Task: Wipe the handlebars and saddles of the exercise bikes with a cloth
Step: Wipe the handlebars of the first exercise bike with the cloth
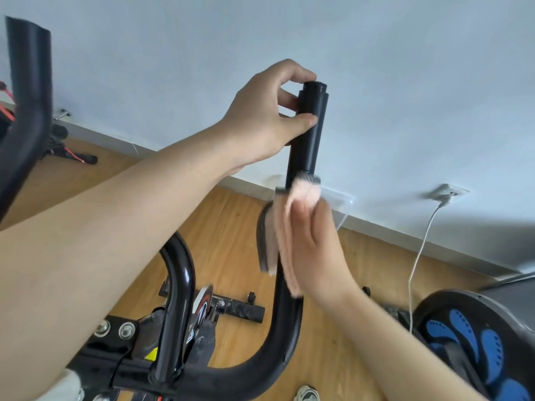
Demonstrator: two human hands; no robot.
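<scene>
Plainly the two hands share the job on one upright horn of the handlebar [307,146], the black tube that rises through the middle of the frame from a deep bend at the lower centre. The left hand [265,117], coming in on a long forearm from the lower left, holds the very top of that horn. Its fingers curl over the capped end and the thumb presses on the near side, so the tube is pinched between them. I judge this grip is there to steady the bar against the rubbing below. The right hand [315,253] reaches up from the lower right, wrist bent back, and lies flat along the tube just under the left. Its fingers are straight and pressed together, with the folded cloth [285,227] sandwiched between palm and bar. The cloth is pale pink with a dark grey face showing at its left edge, and it sits at mid-height on the horn, wrapped partly round it. Both it and the fingers are smeared with blur, which suggests a stroke along the tube. The right thumb is hidden, so I cannot tell whether it hooks behind the bar. No saddle shows from this angle. The second horn [29,82] stands untouched at the upper left, and a white cable [417,256] hangs from a wall socket [447,193] on the right.
</scene>
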